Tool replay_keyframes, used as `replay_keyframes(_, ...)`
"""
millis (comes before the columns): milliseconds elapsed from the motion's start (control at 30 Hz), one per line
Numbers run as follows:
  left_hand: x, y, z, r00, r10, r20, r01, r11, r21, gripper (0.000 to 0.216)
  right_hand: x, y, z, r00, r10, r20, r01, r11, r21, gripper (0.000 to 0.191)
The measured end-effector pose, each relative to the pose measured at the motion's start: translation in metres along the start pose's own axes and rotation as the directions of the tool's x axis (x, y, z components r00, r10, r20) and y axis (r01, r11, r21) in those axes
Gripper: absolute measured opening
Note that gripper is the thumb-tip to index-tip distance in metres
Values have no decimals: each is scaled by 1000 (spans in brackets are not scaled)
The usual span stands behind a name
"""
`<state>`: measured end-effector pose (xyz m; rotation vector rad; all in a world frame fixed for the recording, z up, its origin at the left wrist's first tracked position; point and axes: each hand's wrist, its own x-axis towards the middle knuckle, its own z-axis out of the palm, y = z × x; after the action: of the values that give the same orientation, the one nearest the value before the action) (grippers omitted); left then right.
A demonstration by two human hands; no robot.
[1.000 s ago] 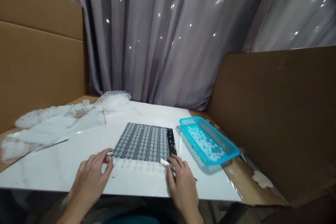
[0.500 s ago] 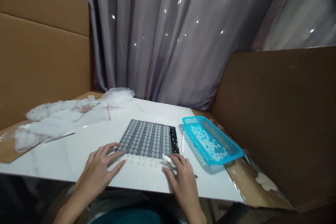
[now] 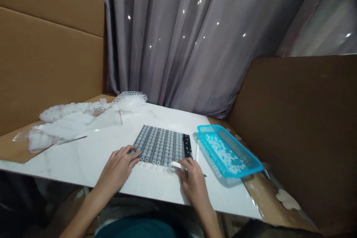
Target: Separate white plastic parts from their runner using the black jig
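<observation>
A grey board [image 3: 163, 143] with rows of small round white pieces lies flat on the white table. My left hand [image 3: 120, 163] is at its front left corner, with the fingertips and thumb closed on the edge. Along the front edge of the board runs a pale strip of small round bumps [image 3: 156, 167], partly covered. My right hand [image 3: 192, 178] is at the front right corner, its fingers closed around a slim white tool [image 3: 176, 165]. A dark pointed end of it sticks out on the right of the hand; its exact kind cannot be made out.
Right of the board stands a blue plastic basket [image 3: 258, 167] holding many small white pieces. A thin white strip [image 3: 197, 150] lies between them. Crumpled clear plastic and perforated white sheets [image 3: 64, 124] are at the left. Cardboard walls [image 3: 50, 55] flank the white table [image 3: 108, 137].
My left hand has closed in on the board's corner. My right hand has tightened round the white tool, which sits closer to the board's front edge. The view has shifted slightly.
</observation>
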<state>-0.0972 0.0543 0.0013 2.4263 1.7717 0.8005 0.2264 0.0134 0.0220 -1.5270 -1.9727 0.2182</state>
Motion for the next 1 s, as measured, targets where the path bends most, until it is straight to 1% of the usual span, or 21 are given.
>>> replay_keyframes(200,4,-2,9,998,62,-6,-61,998,14,40,3,5,-2,1000,-15,4,15,999,33,26)
replay_keyframes(333,8,-4,13,998,58,8,-58,998,10,43,7,8,1,999,-40,12,40,999,-9,23)
replay_keyframes(467,13,-4,21,998,67,-12,-67,998,14,46,12,9,3,999,-45,18,46,998,-46,24)
replay_keyframes(700,22,-10,39,995,87,-38,-86,996,29,50,19,17,0,997,-53,55,54,998,-24,28)
replay_keyframes(867,15,-14,37,995,103,-18,-102,993,63,53,13,20,2,999,-43,8,43,999,31,29)
replay_keyframes(1000,8,-16,31,992,122,-12,-121,991,59,54,1,19,-1,999,-38,32,35,997,74,30)
